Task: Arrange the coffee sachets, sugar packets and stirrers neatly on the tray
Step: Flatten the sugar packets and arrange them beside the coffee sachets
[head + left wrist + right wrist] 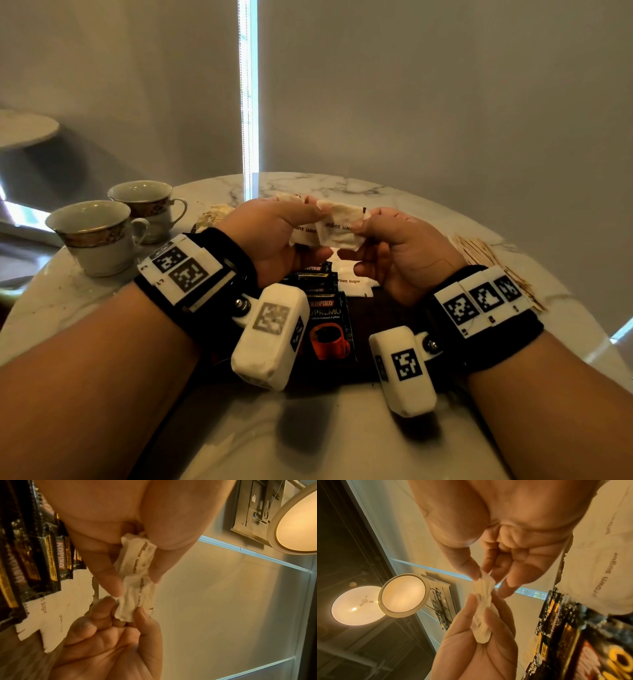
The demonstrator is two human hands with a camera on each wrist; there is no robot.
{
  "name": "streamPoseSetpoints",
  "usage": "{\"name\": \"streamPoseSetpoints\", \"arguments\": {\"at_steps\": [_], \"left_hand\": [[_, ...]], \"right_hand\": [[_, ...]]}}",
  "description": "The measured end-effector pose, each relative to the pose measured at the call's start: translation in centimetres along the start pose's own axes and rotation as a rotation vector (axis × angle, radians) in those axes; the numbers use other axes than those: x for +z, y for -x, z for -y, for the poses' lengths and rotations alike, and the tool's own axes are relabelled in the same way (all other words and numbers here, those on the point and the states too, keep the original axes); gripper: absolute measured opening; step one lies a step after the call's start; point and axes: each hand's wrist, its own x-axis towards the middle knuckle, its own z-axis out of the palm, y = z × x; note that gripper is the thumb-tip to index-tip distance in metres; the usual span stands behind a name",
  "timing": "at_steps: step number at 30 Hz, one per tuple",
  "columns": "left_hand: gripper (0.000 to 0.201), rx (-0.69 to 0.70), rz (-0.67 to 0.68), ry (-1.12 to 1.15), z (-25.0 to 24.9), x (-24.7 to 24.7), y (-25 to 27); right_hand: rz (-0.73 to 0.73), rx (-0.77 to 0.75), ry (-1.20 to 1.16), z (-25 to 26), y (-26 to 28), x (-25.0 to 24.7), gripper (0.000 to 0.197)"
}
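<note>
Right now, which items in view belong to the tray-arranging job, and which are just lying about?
Belong to the job:
white brown-sugar packets, held between left hand and right hand
black Kopiko coffee sachets
pale wooden stirrers
dark tray

Lying about:
two gold-rimmed white teacups

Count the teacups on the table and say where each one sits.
2. Both stand left of the hands on the marble table: the nearer teacup toward the table's left edge, the farther teacup just behind it. Neither is hidden; no others show.
</note>
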Motion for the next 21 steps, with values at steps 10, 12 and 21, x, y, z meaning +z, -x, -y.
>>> {"name": "streamPoseSetpoints", "arguments": {"at_steps": [10,12,21], "left_hand": [[0.033,-0.083,0.045,-0.064,-0.13,-0.3,0.16],[0.031,-0.085,0.104,-0.118,-0.07,-0.11,0.5],[0.026,-0.031,0.046,-0.027,-0.22,0.12,0.41]], "right_hand": [[-0.049,-0.069,-0.107,0.23,-0.15,-0.15,0.038],[-0.033,-0.088,-0.097,0.18,-0.1,-0.01,0.043],[-0.04,-0.078,-0.025,0.03,-0.02,0.06,0.012]]}}
